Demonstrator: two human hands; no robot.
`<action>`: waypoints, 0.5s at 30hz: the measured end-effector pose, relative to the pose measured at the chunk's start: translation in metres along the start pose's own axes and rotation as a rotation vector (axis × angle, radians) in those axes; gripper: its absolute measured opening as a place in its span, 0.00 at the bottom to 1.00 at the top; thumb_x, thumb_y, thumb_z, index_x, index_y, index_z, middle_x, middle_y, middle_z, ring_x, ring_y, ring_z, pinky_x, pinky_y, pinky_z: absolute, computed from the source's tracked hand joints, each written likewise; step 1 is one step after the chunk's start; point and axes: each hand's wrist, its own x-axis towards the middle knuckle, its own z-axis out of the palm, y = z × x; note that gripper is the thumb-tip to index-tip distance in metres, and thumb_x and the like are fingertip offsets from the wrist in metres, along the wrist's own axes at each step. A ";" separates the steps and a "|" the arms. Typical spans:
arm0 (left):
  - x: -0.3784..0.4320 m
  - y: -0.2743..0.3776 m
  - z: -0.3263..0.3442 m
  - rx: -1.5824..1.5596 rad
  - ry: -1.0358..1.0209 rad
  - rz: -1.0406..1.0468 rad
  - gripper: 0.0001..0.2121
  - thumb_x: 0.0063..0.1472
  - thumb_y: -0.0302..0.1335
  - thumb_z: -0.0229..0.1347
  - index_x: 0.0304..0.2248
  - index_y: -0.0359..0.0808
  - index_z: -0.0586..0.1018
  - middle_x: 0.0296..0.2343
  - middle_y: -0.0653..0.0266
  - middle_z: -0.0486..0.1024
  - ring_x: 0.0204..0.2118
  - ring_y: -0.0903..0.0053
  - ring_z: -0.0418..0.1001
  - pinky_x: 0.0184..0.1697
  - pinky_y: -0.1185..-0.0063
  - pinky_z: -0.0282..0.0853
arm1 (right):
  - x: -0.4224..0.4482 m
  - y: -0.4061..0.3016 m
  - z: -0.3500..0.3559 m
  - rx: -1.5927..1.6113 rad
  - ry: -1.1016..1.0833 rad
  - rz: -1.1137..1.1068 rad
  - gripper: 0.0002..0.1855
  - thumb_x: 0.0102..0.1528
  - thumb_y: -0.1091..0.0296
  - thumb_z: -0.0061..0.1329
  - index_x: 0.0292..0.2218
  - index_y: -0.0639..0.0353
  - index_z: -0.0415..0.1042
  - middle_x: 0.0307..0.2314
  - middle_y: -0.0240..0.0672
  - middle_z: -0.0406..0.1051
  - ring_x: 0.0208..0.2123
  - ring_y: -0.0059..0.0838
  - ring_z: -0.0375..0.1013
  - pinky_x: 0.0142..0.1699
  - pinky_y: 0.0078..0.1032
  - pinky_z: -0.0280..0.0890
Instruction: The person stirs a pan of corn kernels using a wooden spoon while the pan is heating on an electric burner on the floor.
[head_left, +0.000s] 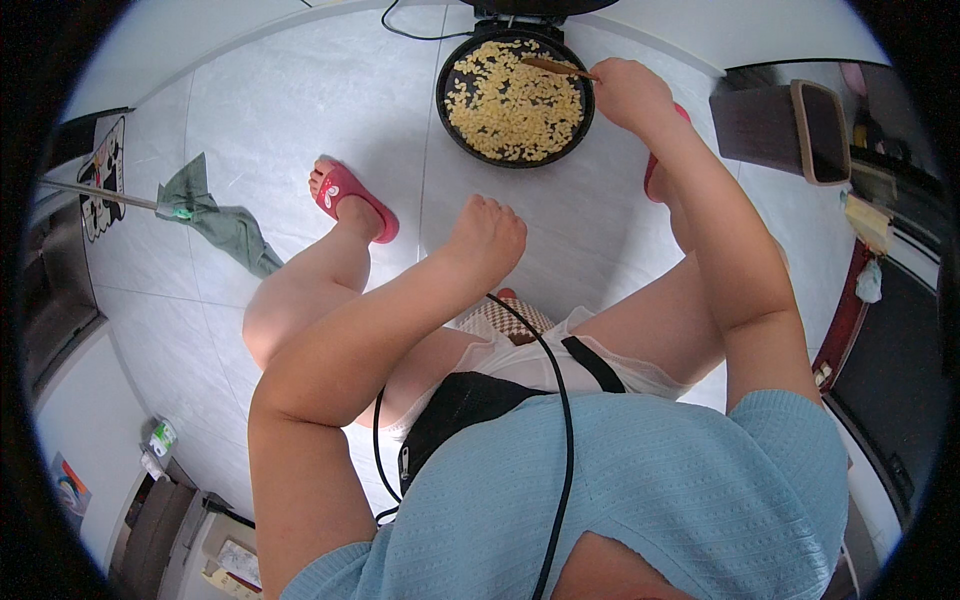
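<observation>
My right hand (632, 94) grips the handle of a wooden spatula (553, 67) at the right rim of a round black electric griddle (498, 160). The spatula's flat end rests among pale yellow kernels or seeds (511, 112), spread loosely over the dark cooking surface. Up at the back, the griddle's hinged lid (536, 6) stands raised, mostly cut off by the picture's top. My left hand (489, 234) is curled into a fist above the floor, in front of my body and apart from the griddle. Its palm side is hidden, and nothing shows in it.
A power cord (420, 36) runs left from the griddle across the tiled floor (300, 97). A dark waste bin (757, 124) is at the right. Leftward lies a mop with a green cloth (217, 217). A black cable (564, 420) hangs down my front.
</observation>
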 end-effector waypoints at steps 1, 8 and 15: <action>-0.001 0.000 0.000 -0.002 0.005 -0.001 0.04 0.50 0.26 0.51 0.24 0.36 0.76 0.23 0.62 0.74 0.29 0.68 0.74 0.31 0.72 0.67 | 0.000 -0.001 0.001 -0.006 -0.003 -0.012 0.13 0.48 0.69 0.44 0.36 0.58 0.76 0.34 0.44 0.75 0.38 0.44 0.75 0.41 0.39 0.70; -0.003 0.000 -0.003 -0.018 0.014 -0.012 0.03 0.50 0.26 0.51 0.24 0.37 0.75 0.23 0.62 0.74 0.29 0.69 0.74 0.31 0.72 0.66 | -0.013 -0.011 -0.005 0.004 -0.121 -0.095 0.13 0.48 0.68 0.43 0.34 0.56 0.77 0.33 0.44 0.75 0.37 0.45 0.75 0.40 0.39 0.70; -0.002 0.001 -0.002 -0.010 -0.012 -0.010 0.04 0.50 0.26 0.51 0.24 0.37 0.76 0.23 0.62 0.74 0.29 0.69 0.74 0.32 0.72 0.67 | -0.023 -0.025 -0.011 -0.021 -0.194 -0.219 0.13 0.47 0.70 0.42 0.32 0.53 0.78 0.27 0.41 0.75 0.33 0.43 0.74 0.37 0.38 0.68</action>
